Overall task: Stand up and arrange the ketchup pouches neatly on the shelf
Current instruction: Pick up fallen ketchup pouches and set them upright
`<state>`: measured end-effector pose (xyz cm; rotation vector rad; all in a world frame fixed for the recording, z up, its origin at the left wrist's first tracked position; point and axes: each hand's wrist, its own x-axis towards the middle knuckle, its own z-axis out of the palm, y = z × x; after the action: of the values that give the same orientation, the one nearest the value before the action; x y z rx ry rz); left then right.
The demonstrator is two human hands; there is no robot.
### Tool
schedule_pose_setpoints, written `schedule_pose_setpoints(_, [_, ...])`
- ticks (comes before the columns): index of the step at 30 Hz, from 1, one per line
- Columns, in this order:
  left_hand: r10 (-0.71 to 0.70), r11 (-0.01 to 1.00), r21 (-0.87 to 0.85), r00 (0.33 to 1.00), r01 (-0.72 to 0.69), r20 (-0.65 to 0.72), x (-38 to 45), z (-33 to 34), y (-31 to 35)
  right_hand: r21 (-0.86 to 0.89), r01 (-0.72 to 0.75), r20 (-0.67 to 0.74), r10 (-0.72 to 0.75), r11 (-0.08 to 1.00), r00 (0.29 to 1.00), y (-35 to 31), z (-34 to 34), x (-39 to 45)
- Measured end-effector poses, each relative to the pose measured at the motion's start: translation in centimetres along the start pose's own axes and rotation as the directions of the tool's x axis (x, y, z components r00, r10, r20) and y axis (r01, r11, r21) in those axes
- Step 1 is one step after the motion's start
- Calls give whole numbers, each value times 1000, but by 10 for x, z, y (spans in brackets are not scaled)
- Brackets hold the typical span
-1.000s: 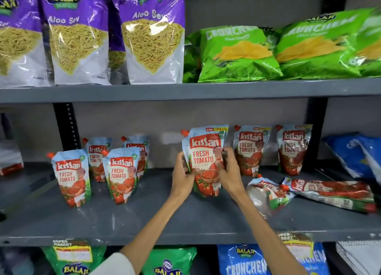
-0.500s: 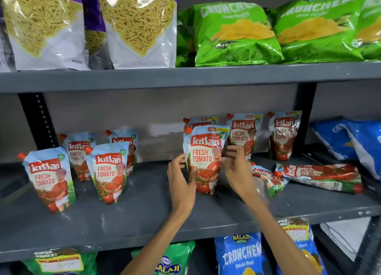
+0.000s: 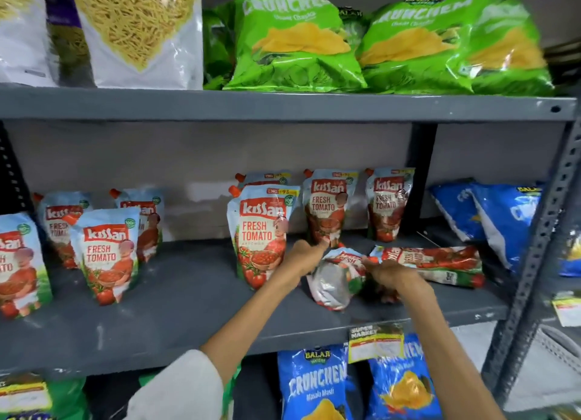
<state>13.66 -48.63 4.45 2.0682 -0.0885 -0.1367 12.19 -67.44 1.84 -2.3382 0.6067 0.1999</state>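
Kissan ketchup pouches stand on the grey middle shelf: several at the left around one front pouch, a centre pouch with another just behind it, and two at the back. A fallen pouch lies with its silver base toward me. Another fallen pouch lies flat to its right. My right hand grips the right side of the first fallen pouch. My left hand is at that pouch's upper left corner, blurred, its hold unclear.
Green Crunchem chip bags and Aloo Sev bags fill the shelf above. Blue chip bags lean at the right end of the middle shelf. More blue bags sit below. A perforated metal upright stands at the right.
Both hands have let go of the centre standing pouch and moved right and down to the fallen pouch. The view has shifted right and downward.
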Motion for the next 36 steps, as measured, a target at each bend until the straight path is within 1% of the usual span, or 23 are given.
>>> schedule_pose_setpoints(3, [-80, 997, -10, 996, 80, 30, 12, 10, 8, -65, 112, -27, -114, 992, 993, -5, -1, 2])
schedule_pose_setpoints(5, [-170, 984, -34, 978, 176, 120, 18, 12, 12, -67, 123, 6, -123, 990, 992, -3, -6, -1])
schedule_pose_setpoints(7, [-252, 961, -55, 937, 272, 242, 19, 10, 10, -84, 155, 43, -151, 984, 988, 2, -10, -3])
schedule_pose_setpoints(9, [-280, 925, -150, 894, 349, 349, 13, 11, 10, -88, 206, 59, -202, 974, 978, 9, -15, -4])
schedule_pose_setpoints(10, [-271, 908, -200, 881, 367, 388, 7, 14, 10, -81, 244, 65, -239, 967, 969, 12, -17, -4])
schedule_pose_setpoints(11, [-260, 899, -237, 883, 369, 392, 2, 19, 9, -68, 284, 80, -278, 956, 957, 16, -19, -2])
schedule_pose_setpoints(13, [-228, 875, -341, 915, 342, 332, -9, 32, 9, 30, 355, 120, -356, 934, 927, 24, -18, 5])
schedule_pose_setpoints(16, [-191, 846, -470, 966, 252, 175, -18, 49, 5, 253, 452, 163, -498, 855, 852, 37, -11, 14])
schedule_pose_setpoints(18, [-159, 845, -501, 982, 188, 102, -25, 52, 5, 458, 449, 159, -568, 767, 808, 41, -7, 11])
schedule_pose_setpoints(20, [-120, 845, -524, 993, 108, 12, -33, 53, 4, 564, 429, 132, -590, 705, 796, 41, -4, 9])
schedule_pose_setpoints(23, [-52, 839, -544, 994, -11, -100, -42, 50, 4, 564, 490, 39, -613, 665, 789, 34, -9, 9])
schedule_pose_setpoints(24, [-10, 839, -539, 990, -67, -139, -41, 46, 7, 552, 529, 0, -635, 644, 773, 26, -15, 11])
schedule_pose_setpoints(26, [79, 827, -534, 976, -178, -202, -42, 44, 11, 496, 619, -72, -682, 609, 728, 16, -27, 7])
schedule_pose_setpoints(30, [262, 844, -376, 905, -383, -334, -27, 46, 22, 433, 761, -269, -736, 483, 621, 0, -40, 8])
schedule_pose_setpoints(32, [326, 854, -285, 875, -435, -358, -13, 50, 16, 428, 775, -313, -728, 465, 610, -1, -33, 16])
schedule_pose_setpoints(34, [347, 869, -228, 870, -439, -351, -2, 56, 2, 421, 766, -315, -714, 485, 625, 4, -19, 27])
schedule_pose_setpoints(36, [361, 872, -207, 868, -444, -342, 8, 62, -13, 410, 760, -314, -704, 505, 637, 11, -5, 35])
